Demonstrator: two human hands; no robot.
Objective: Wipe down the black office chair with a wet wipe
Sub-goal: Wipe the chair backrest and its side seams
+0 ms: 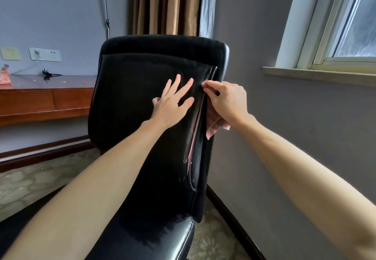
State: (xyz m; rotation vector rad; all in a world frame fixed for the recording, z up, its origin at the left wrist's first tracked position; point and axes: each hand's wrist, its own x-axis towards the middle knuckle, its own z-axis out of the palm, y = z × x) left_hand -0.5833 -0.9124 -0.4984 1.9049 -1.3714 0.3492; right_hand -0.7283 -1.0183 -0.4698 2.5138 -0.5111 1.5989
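**Wet wipe at side seam of chair backrest, both hands on chair**

Centre of frame: black office chair point(142, 117), backrest upright and toward camera, top edge just under the curtain, glossy black padded part at bottom centre. Right of centre, against the backrest's vertical side seam: pinkish wet wipe point(216, 126), bunched, hanging out below the palm of right hand point(225, 100). Fingers point(213, 86) of that hand curled tight, thumb and forefinger pinched together at the seam, wipe held in the curl. Faint pink streak down the shiny seam below the hand; reflection or fabric, cannot tell.

Just left of it, small gap between: left hand point(173, 100), laid flat on the back panel, fingers point(175, 84) straight and spread wide, holding nothing. Both forearms bare, coming in from the bottom corners.

Left edge, behind chair: wooden bench point(40, 100) with drawer fronts. On top, a black plug point(47, 73) with cable, and a red packet point(5, 78) at far left. Above bench on grey-blue wall: white socket plate point(44, 54), yellowish plate point(10, 53) beside it.

Top centre: brown curtain point(162, 3). Upper right: window point(356, 15) with pale sill point(317, 76). Lower left: patterned floor point(30, 178), dark skirting along the wall.
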